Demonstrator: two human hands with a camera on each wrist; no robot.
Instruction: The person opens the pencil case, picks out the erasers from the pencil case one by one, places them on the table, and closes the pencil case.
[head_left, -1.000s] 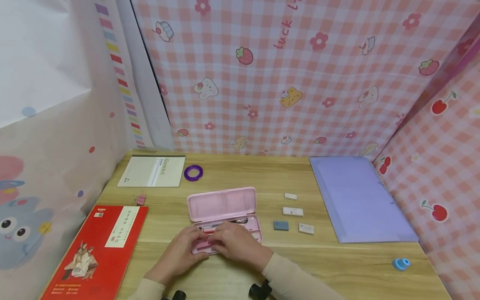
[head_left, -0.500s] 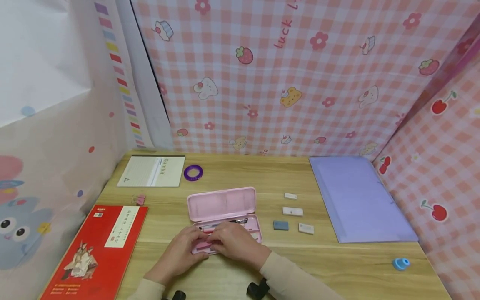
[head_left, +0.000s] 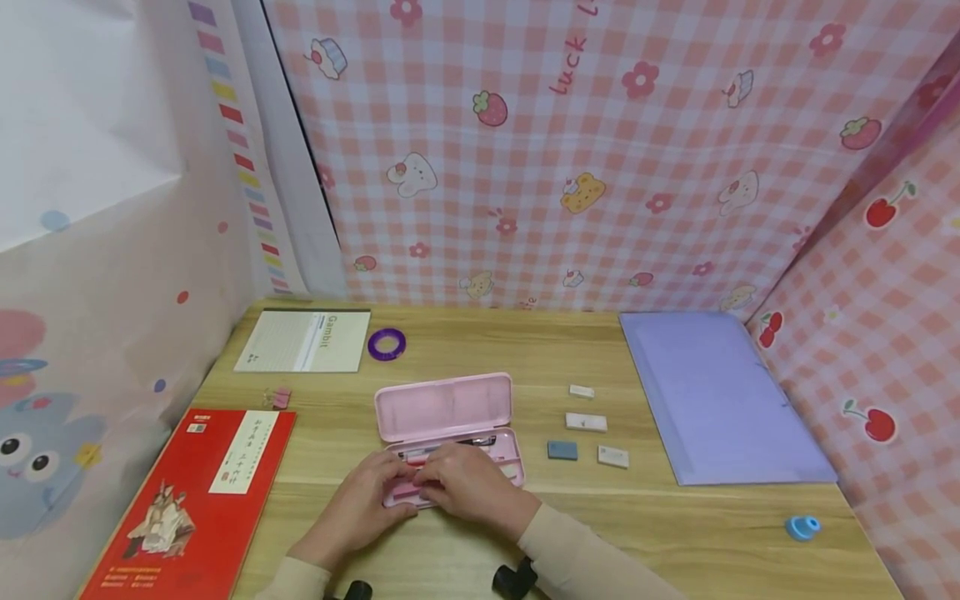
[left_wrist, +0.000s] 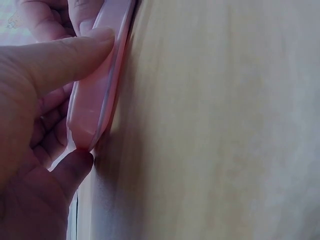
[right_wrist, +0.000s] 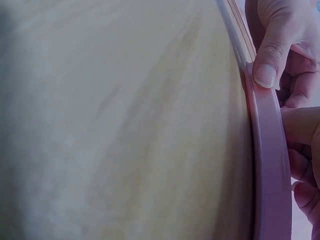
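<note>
A pink pencil case (head_left: 444,406) lies open in the middle of the wooden table (head_left: 675,533), its lid tipped back. Both hands cover its tray. My left hand (head_left: 363,492) holds the tray's near left corner; in the left wrist view its thumb (left_wrist: 60,55) presses on the case's edge (left_wrist: 95,100) and fingers curl round it. My right hand (head_left: 468,482) lies over the tray's front; in the right wrist view its thumb (right_wrist: 267,65) sits on the rim (right_wrist: 270,165) with fingers curled behind. Pens inside are mostly hidden.
A red book (head_left: 191,500) lies at the front left, with a notebook (head_left: 303,342), a purple tape ring (head_left: 387,344) and a pink clip (head_left: 279,398) behind it. Several small erasers (head_left: 586,422) lie right of the case. Farther right are a purple folder (head_left: 716,396) and a blue sharpener (head_left: 802,527).
</note>
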